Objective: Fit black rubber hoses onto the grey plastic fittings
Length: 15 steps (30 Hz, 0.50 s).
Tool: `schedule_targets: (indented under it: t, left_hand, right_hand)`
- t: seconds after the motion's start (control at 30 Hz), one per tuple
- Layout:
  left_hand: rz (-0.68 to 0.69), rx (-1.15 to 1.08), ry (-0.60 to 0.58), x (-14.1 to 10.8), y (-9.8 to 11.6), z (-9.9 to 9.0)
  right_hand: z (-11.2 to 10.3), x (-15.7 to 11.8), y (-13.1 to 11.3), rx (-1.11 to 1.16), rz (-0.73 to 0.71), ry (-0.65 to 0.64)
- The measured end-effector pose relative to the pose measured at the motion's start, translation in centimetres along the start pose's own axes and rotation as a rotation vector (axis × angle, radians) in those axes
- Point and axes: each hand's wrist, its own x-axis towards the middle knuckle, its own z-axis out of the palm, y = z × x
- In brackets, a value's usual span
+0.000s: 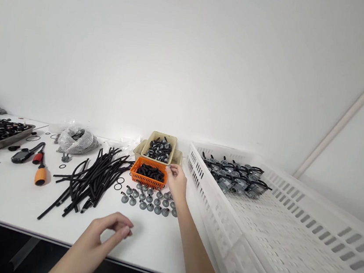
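My left hand (105, 235) hovers over the front of the white table, fingers curled and thumb tip close to them, with no object visible between them. Beside the right end of an orange basket (133, 177), my right hand (176, 180) has its thumb and fingertips pinched together; whatever they hold is too small to make out. Short black tube pieces (151, 172) fill that basket. Just in front stand several small grey round fittings (149, 207) in rough rows, some with a dark stem pointing up. My right wrist and forearm partly cover the rows' right end.
A white perforated crate (240, 223) holds grey assemblies with black tubes (238, 176). Behind the basket sits a cream tray (175, 144) of parts. Leftward lie long black tubes (93, 183), a plastic bag (77, 141), an orange-handled tool (40, 176) and a metal tray (2, 143).
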Motion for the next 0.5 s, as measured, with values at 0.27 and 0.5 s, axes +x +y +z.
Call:
schedule_targets:
  t: [0.27, 0.5]
  left_hand:
    - [0.142, 0.093, 0.206, 7.7, -1.5, -2.0]
    - [0.212, 0.273, 0.316, 13.1, -2.7, -2.3]
  right_hand:
    - [0.3, 2.1, 2.8, 0.296, 0.197, 0.031]
    - [0.6, 3.3, 4.7, 0.418, 0.259, 0.097]
